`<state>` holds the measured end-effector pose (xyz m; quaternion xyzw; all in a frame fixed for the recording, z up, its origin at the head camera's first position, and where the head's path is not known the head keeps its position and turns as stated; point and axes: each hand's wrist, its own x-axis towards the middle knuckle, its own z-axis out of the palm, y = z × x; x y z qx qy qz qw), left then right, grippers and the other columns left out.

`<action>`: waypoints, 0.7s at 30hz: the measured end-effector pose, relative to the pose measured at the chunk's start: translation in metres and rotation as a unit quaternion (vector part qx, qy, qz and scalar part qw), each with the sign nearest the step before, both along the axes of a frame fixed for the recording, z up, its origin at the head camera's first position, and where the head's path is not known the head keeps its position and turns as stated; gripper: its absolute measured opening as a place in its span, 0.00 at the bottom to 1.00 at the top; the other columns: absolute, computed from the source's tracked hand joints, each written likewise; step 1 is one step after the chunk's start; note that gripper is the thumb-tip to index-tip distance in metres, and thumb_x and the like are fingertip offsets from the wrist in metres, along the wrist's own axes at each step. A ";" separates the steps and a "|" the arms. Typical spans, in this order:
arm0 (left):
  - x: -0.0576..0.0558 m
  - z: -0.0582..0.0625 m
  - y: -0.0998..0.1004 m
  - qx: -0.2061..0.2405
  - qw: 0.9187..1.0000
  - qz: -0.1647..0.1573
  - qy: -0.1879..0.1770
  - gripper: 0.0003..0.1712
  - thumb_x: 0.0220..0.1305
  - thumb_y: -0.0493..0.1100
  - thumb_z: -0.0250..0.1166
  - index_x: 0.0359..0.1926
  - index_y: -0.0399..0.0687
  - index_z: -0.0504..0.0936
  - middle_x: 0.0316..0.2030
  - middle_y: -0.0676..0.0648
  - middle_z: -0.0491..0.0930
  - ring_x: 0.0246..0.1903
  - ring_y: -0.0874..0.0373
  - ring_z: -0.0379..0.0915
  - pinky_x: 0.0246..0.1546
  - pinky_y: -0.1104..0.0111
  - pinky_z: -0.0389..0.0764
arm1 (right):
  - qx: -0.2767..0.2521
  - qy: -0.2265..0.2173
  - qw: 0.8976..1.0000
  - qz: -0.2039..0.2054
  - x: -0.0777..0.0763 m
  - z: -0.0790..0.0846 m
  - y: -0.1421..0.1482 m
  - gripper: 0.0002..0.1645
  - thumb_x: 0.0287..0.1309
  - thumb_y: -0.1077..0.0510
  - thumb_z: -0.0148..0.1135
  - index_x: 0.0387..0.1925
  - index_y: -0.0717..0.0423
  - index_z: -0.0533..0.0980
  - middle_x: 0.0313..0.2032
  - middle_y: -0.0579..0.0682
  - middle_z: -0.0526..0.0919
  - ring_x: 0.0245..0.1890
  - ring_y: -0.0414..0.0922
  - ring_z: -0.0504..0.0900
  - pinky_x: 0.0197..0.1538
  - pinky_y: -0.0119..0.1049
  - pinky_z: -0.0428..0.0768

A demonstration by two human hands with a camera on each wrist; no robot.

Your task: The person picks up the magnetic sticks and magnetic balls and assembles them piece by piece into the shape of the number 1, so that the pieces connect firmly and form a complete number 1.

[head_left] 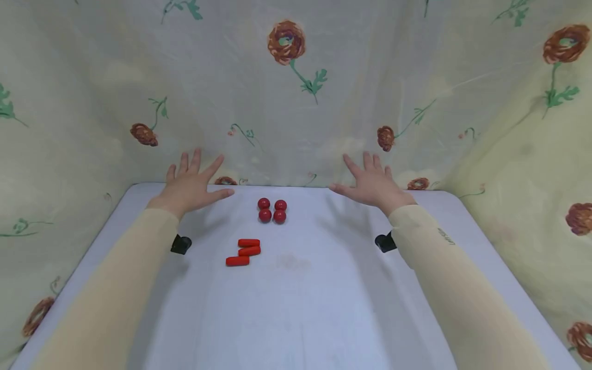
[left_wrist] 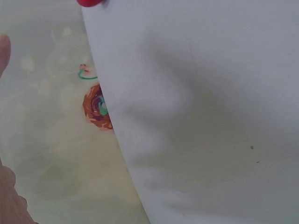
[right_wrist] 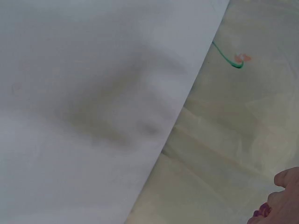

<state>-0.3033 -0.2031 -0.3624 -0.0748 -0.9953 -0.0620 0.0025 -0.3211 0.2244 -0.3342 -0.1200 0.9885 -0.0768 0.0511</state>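
Note:
My left hand (head_left: 188,186) hovers over the far left part of the table with its fingers spread, holding nothing. Likewise spread and holding nothing, my right hand (head_left: 373,184) is raised over the far right part. Between them, nearer the left, several shiny dark red balls (head_left: 265,215) sit close together on the tabletop. Closer to me lie three short red sticks (head_left: 248,251), roughly side by side. At the top of the left wrist view a bit of a red thing (left_wrist: 88,2) shows; the right wrist view has only part of the right hand's fingers (right_wrist: 286,198).
The white table (head_left: 296,308) has rounded far corners. A pale flowered curtain (head_left: 351,67) hangs behind its far edge and along both sides. A small black device (head_left: 182,244) sits under the left wrist, and another black device (head_left: 386,242) under the right.

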 end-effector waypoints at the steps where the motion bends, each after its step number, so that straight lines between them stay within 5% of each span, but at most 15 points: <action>1: 0.001 -0.002 -0.001 0.002 1.000 0.000 -0.001 0.60 0.54 0.84 0.47 0.78 0.66 0.36 0.75 0.35 0.22 0.71 0.31 0.15 0.63 0.32 0.32 | -0.001 0.001 1.000 0.000 0.001 -0.001 0.002 0.63 0.51 0.13 0.41 0.78 0.37 0.36 0.75 0.66 0.28 0.73 0.65 0.25 0.66 0.69 0.33; 21: 0.044 -0.047 -0.003 0.017 0.999 -0.022 -0.020 0.58 0.56 0.81 0.51 0.79 0.62 0.44 0.76 0.33 0.34 0.72 0.29 0.28 0.64 0.31 0.39 | -0.045 -0.015 0.999 0.020 0.018 -0.034 0.000 0.62 0.52 0.16 0.48 0.79 0.38 0.42 0.76 0.64 0.38 0.74 0.65 0.38 0.67 0.68 0.48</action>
